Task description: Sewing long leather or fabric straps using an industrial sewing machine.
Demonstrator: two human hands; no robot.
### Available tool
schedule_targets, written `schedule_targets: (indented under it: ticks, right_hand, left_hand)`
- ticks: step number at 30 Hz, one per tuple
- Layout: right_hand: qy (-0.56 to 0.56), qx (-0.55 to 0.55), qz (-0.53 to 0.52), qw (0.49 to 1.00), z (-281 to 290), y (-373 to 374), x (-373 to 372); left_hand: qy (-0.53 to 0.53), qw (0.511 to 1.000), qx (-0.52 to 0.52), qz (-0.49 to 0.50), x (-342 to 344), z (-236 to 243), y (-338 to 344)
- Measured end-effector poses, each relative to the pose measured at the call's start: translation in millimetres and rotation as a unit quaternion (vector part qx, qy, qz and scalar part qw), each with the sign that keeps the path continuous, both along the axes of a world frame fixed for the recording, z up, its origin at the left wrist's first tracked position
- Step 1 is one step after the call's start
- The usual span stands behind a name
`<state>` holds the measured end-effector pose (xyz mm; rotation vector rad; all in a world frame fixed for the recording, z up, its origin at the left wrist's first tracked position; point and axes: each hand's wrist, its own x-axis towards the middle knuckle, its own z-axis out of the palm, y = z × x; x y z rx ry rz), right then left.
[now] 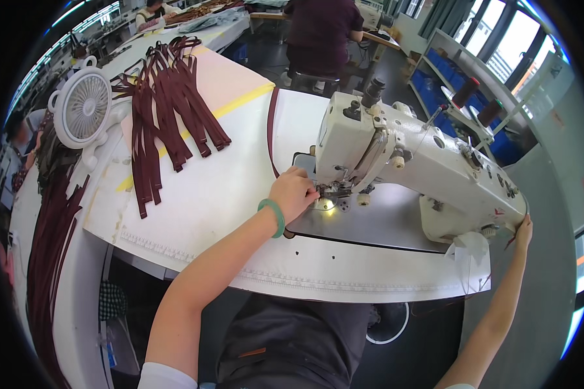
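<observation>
The person's left hand [293,194], a pale green bangle [272,217] at its wrist, is at the needle area of a white metal industrial sewing machine [428,149], its fingers bent and close together; whether they pinch anything cannot be told. A narrow, flat, dark maroon fabric strap [271,129] runs from the far edge of the white tabletop [233,194] down to just behind this hand, where its lower end is hidden. The right hand [524,232] touches the machine's right end, its fingers partly hidden, so their grip cannot be told. A loose bundle of similar maroon straps [169,120] lies on the tabletop's left, beside a white round-headed plastic fan [83,107]. A small light shines below the needle area
</observation>
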<state>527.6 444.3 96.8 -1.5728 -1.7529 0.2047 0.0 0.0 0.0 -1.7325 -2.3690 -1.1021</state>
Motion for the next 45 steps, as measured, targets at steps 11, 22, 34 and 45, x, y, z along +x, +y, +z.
schedule_targets:
  ticks: [11,22,34,45]
  right_hand:
    - [0.092,-0.036,0.023,0.995,9,-10,-4]
    - [0.253,0.017,0.071,0.965,-16,-38,-19]
    - [0.234,0.098,0.016,0.967,9,-52,-44]
    - [0.08,0.106,0.004,0.991,-8,-7,6]
  left_hand:
    - [-0.011,1.0,0.016,0.003,-2,-2,-1]
    - [-0.014,1.0,0.025,-0.006,0,0,1]
    - [0.161,0.98,0.037,-0.113,-12,-6,-14]
    - [0.239,0.962,0.062,-0.113,-15,-9,-8]
